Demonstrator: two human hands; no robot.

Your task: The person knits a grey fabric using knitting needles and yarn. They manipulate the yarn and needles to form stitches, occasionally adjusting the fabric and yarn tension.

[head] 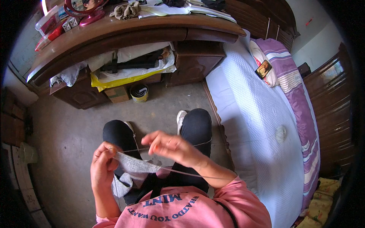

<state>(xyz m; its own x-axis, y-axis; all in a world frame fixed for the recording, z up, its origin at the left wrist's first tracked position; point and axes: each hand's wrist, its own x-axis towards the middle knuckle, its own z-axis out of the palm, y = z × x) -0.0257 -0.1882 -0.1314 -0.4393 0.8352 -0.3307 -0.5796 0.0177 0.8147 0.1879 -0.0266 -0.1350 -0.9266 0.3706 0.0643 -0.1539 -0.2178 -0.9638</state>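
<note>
My left hand (104, 161) pinches the upper left end of a pale grey knitted piece (137, 164). Another part of the knitting (123, 183) hangs lower, by my left thigh. From the piece's right end a thin knitting needle (196, 173) sticks out, passing under my right forearm. My right hand (174, 148), slightly blurred, is above the knitting with thumb and forefinger apart. A strand of yarn (132, 150) runs from my left fingertips to my right hand; whether the fingers grip it is unclear. On the bed, to the right, lies a pale yarn ball (281, 134).
A bed (242, 99) with a pale quilted cover stands at my right, bearing a phone (263, 69) and a purple striped quilt (298, 98). Ahead is a dark wooden desk (142, 28). A small bucket (139, 92) and a cardboard box (117, 94) sit beneath it.
</note>
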